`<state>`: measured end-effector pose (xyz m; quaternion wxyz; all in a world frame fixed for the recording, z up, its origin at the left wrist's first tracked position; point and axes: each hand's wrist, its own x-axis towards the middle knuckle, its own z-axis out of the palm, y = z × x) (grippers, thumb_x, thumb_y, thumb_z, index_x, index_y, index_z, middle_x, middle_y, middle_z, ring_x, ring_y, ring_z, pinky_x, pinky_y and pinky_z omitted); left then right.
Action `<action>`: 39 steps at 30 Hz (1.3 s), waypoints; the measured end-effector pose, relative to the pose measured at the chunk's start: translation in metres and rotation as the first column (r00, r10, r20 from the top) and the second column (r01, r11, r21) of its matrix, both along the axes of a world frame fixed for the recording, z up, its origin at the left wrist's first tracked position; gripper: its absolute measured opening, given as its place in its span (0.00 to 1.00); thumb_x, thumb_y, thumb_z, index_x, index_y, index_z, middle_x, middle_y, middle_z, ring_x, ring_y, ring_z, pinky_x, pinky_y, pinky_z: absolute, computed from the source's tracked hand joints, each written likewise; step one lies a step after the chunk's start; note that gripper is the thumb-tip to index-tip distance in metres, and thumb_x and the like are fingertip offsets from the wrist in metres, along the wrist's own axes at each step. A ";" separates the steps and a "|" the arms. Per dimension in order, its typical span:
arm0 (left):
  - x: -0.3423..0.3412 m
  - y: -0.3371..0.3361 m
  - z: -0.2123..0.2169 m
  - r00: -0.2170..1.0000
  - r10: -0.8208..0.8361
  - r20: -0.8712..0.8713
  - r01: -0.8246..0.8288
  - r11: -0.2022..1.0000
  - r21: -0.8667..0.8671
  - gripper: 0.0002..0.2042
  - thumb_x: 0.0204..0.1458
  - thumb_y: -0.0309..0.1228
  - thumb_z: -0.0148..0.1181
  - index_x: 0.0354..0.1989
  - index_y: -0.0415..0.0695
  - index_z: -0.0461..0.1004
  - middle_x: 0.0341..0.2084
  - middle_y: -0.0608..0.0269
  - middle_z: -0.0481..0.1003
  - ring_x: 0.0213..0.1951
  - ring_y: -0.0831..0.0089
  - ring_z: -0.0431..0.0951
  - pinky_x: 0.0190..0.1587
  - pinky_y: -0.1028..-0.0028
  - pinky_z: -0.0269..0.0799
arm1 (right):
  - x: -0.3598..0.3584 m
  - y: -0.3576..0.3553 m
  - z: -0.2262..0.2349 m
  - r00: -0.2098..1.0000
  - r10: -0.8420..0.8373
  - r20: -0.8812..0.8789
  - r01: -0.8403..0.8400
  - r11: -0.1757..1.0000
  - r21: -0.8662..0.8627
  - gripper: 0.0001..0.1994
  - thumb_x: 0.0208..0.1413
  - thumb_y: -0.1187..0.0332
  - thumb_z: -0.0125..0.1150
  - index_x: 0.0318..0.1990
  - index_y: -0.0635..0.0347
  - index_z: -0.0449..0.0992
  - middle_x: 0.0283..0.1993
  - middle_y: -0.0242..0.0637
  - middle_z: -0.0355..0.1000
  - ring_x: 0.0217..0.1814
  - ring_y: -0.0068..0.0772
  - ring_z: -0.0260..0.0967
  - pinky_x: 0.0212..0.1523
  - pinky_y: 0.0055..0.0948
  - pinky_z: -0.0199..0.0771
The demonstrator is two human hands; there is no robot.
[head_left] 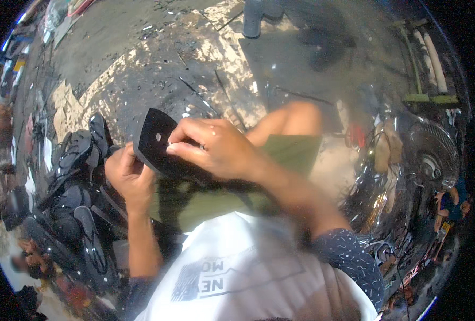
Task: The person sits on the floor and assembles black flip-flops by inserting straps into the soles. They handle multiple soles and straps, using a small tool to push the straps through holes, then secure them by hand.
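Observation:
A black sandal sole (pixel 151 125) is held tilted above my lap, with a small pale round spot, perhaps a hole, in its upper face. My left hand (pixel 124 170) is closed around the sole's left edge, its fingers partly hidden behind it. Over the sole's upper face, my right hand (pixel 218 147) is closed in a pinch, thumb and forefinger meeting close to the pale spot. Whatever lies between those fingertips is too small to make out. The lower part of the sole sits in shadow beneath my right hand.
Black flip-flops (pixel 93 238) lie heaped at my left side. More dark soles (pixel 253 21) rest at the far edge of the stained floor (pixel 141 69), which is strewn with scraps. To my right stands a round fan (pixel 432 155), with clutter around it.

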<state>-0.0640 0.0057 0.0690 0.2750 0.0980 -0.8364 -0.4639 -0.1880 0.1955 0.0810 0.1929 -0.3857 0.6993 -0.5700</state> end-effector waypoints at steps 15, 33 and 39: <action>-0.003 0.020 -0.029 0.936 0.352 0.004 -0.313 0.825 0.470 0.21 0.60 0.23 0.59 0.63 0.41 0.72 0.55 0.56 0.76 0.54 0.66 0.78 0.57 0.65 0.74 | 0.025 -0.030 -0.082 0.223 0.065 0.973 0.582 0.791 -0.187 0.20 0.65 0.61 0.66 0.58 0.60 0.72 0.55 0.38 0.75 0.52 0.36 0.74 0.49 0.36 0.78; -0.032 0.041 0.012 0.966 -0.225 0.124 -0.007 0.459 0.888 0.34 0.63 0.36 0.58 0.75 0.39 0.52 0.67 0.50 0.67 0.62 0.59 0.74 0.64 0.65 0.70 | -0.067 0.004 -0.058 0.554 0.582 0.595 -0.665 0.740 -0.105 0.21 0.63 0.58 0.68 0.55 0.65 0.77 0.48 0.32 0.79 0.52 0.26 0.74 0.55 0.31 0.74; -0.034 0.014 0.001 0.996 -0.038 0.080 -0.058 0.403 0.914 0.24 0.66 0.40 0.57 0.64 0.37 0.69 0.51 0.47 0.79 0.46 0.56 0.83 0.50 0.58 0.82 | -0.035 0.007 -0.056 0.641 -0.130 0.756 0.115 0.991 0.072 0.13 0.65 0.66 0.65 0.52 0.63 0.75 0.50 0.43 0.78 0.48 0.23 0.73 0.52 0.28 0.77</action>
